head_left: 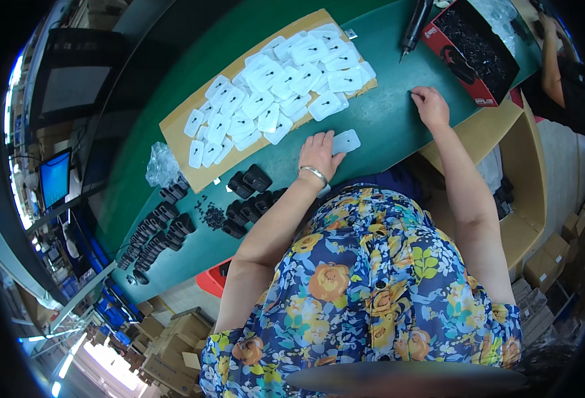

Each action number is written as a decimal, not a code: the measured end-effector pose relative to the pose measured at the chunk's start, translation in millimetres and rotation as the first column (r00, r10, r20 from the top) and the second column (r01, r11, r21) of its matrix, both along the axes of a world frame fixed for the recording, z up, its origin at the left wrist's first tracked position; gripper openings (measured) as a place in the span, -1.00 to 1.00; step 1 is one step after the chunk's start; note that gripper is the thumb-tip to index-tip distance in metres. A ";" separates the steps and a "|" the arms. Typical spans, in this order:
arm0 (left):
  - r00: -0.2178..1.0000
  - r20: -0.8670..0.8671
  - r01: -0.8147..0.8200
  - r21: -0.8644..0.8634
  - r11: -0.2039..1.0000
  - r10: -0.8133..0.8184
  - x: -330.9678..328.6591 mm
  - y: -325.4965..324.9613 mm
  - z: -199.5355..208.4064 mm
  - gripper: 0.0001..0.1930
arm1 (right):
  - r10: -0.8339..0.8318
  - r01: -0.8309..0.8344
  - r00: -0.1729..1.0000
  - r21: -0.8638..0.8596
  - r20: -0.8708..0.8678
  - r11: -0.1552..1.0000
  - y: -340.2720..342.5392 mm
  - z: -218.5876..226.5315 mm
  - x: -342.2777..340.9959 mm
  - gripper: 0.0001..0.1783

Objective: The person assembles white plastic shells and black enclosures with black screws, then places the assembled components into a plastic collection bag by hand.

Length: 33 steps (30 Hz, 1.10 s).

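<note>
A white plastic plate with rounded corners [347, 140] lies on the green table, its left end between the thumb and forefinger of my left hand [317, 156]. The other fingers of that hand rest together on the tabletop. Farther right, my right hand [430, 108] is pinched closed just above the table. A small dark piece shows at its fingertips, too small to make out in full. Beyond my left hand, a heap of similar white plates [258, 103], many with a small black part at the middle, covers a cardboard sheet [185, 126].
A red box of small black parts [478, 46] stands at the far right, near a black power screwdriver [414, 30]. Black housings [156, 229] stand in rows at the left, by loose black bits [211, 213] and a clear plastic bag [162, 166]. Another person [564, 86] works at the right.
</note>
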<state>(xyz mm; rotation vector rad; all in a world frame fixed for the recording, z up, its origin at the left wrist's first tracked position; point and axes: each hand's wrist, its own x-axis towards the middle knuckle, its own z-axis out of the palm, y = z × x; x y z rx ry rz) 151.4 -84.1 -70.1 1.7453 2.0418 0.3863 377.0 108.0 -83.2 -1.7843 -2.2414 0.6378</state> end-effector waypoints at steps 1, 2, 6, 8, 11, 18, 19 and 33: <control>1.000 -0.003 -0.002 -0.005 1.000 0.002 0.5 0.2 -1.6 -0.52 | 0.038 -0.037 0.994 -0.014 0.102 0.999 0.1 2.0 -0.6 -0.86; 0.999 -0.019 0.027 -0.057 0.998 -0.028 2.5 2.7 -3.1 -0.53 | 0.042 -0.040 0.994 -0.014 0.100 0.999 1.9 4.3 -0.9 -0.86; 0.999 0.032 0.006 -0.162 0.987 0.000 0.1 3.8 -1.5 -0.54 | 0.115 -0.112 0.970 -0.026 0.215 0.993 3.9 6.5 -4.3 -0.88; 0.996 0.086 -0.025 -0.161 0.987 0.039 -2.2 3.5 -3.1 -0.57 | 0.131 -0.131 0.966 -0.016 0.222 0.991 3.8 7.8 -5.5 -0.88; 0.926 0.294 -0.156 -0.269 0.951 0.235 -5.3 6.2 -3.8 -0.63 | 0.068 -0.077 0.988 0.064 0.137 0.995 2.6 14.5 -6.9 -0.88; 0.190 0.798 -0.308 -0.504 0.807 0.571 3.3 5.3 35.4 -0.69 | 0.020 -0.080 0.816 -0.079 -0.578 0.994 -65.7 51.3 -36.2 -0.88; 0.189 0.798 -0.310 -0.504 0.806 0.572 5.6 5.7 45.3 -0.69 | 0.020 -0.104 0.783 -0.099 -0.622 0.990 -78.5 61.2 -45.3 -0.90; 0.165 0.918 -0.291 -0.305 0.907 0.362 21.8 4.3 88.5 -0.66 | -0.009 -0.176 0.685 -0.177 -0.729 0.968 -116.0 96.7 -70.2 -0.93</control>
